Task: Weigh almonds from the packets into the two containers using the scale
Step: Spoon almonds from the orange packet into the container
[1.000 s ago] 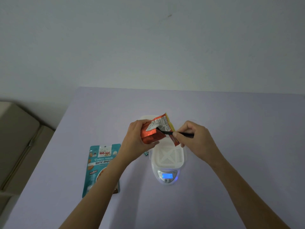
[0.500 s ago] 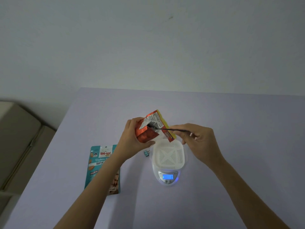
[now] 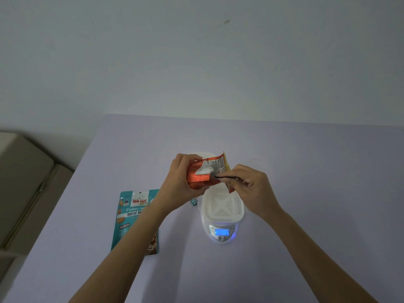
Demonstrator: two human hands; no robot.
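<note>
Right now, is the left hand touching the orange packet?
Touching. The head view shows the left hand with fingers and thumb curled round the orange packet, holding it up near the white container.

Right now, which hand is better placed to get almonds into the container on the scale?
Probably the right hand: it pinches the thin dark utensil, tip inside the orange packet, just above the white container on the scale. The left hand only grips the packet.

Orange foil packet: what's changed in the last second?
The orange foil packet rose slightly leftward, then returned above the white perforated container; the right hand edged closer to its mouth with the thin black utensil. The left hand's grip, white digital scale and teal almond packet stayed put.
</note>
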